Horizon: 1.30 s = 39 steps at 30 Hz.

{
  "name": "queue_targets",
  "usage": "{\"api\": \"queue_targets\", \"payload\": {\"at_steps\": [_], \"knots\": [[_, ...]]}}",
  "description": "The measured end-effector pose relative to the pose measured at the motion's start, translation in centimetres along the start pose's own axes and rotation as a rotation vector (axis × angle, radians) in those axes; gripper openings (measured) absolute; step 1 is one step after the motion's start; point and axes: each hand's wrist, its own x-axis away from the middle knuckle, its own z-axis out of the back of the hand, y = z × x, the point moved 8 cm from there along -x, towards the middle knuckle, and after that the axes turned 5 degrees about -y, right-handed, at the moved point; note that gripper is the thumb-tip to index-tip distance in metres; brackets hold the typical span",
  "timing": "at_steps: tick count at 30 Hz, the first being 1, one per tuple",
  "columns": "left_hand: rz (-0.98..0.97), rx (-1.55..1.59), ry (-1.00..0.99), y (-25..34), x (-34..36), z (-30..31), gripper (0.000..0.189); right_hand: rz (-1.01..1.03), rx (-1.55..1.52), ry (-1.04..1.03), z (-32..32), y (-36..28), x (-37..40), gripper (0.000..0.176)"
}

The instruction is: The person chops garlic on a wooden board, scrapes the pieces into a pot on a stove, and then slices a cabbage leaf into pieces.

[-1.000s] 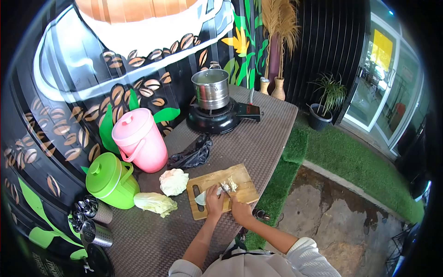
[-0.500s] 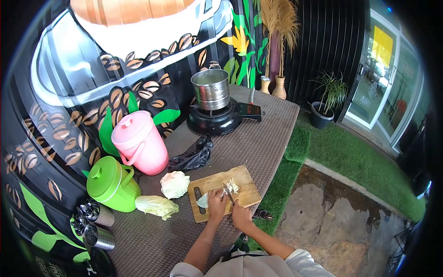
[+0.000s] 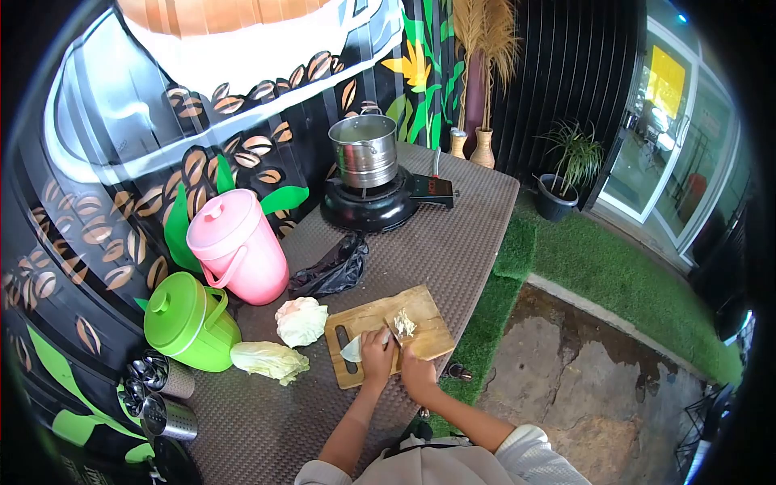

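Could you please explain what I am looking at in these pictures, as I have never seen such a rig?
There is no robot here: a person works with two bare hands, and every picture comes from one camera worn on the head, looking forward and down.

The left hand holds a pale piece on a wooden board. The right hand grips what looks like a knife, mostly hidden, beside some shreds.

Also on the table are two leafy heads, a black bag, a pink jug, a green jug and a stove bearing a pot.
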Motion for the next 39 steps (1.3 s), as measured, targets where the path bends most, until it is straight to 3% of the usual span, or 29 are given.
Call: {"api": "queue_targets", "payload": {"at_steps": [1,3,5,7,8,9,11,12,15,22,24,28,34,39], "knots": [[0.01,0.012,-0.017,-0.3,0.1,-0.3,0.024,0.001,-0.003,-0.003,0.3,-0.1,-0.7,0.017],[0.017,0.01,-0.033,-0.6,0.1,-0.3,0.023,-0.019,-0.043,-0.196,0.0,-0.3,-3.4,0.019],[0.034,0.018,-0.033,-0.3,0.2,0.0,0.022,-0.001,-0.121,-0.194,1.1,-0.3,-4.2,0.022],[0.03,0.004,-0.048,-0.3,0.1,0.1,0.021,0.077,-0.08,-0.239,1.7,-0.3,-4.0,0.024],[0.032,0.011,-0.051,-0.2,0.0,0.1,0.02,0.229,0.016,-0.197,2.5,-1.0,-2.9,0.026],[0.033,0.02,-0.052,-0.2,0.0,0.0,0.019,0.227,0.02,-0.196,1.8,-1.2,-2.2,0.026],[0.018,0.02,-0.029,-0.2,0.0,0.0,0.018,0.016,-0.04,-0.169,0.4,-0.5,-1.4,0.026],[0.004,0.014,-0.006,-0.2,0.0,0.2,0.016,-0.018,0.026,-0.201,0.4,-0.7,-1.0,0.037],[0.022,0.028,-0.014,-0.4,0.0,0.1,0.016,-0.011,-0.04,-0.107,-0.6,-1.1,-2.3,0.026],[0.023,0.038,0.002,-0.5,0.1,0.3,0.016,0.121,-0.084,-0.163,2.2,-0.7,-2.0,0.028],[-0.012,0.0,0.016,-0.3,0.0,0.4,0.017,-0.015,-0.078,-0.171,1.1,-0.2,-0.6,0.027],[-0.001,0.01,-0.012,-0.5,-0.1,0.1,0.017,-0.03,-0.033,-0.12,-0.8,-0.8,-0.6,0.027],[-0.006,-0.054,0.014,-0.4,0.3,-0.2,0.015,0.11,-0.11,-0.281,1.2,0.6,-3.5,0.027],[-0.024,-0.042,0.006,-0.4,0.4,-0.1,0.016,-0.003,-0.143,-0.227,0.3,0.0,0.2,0.025]]}}
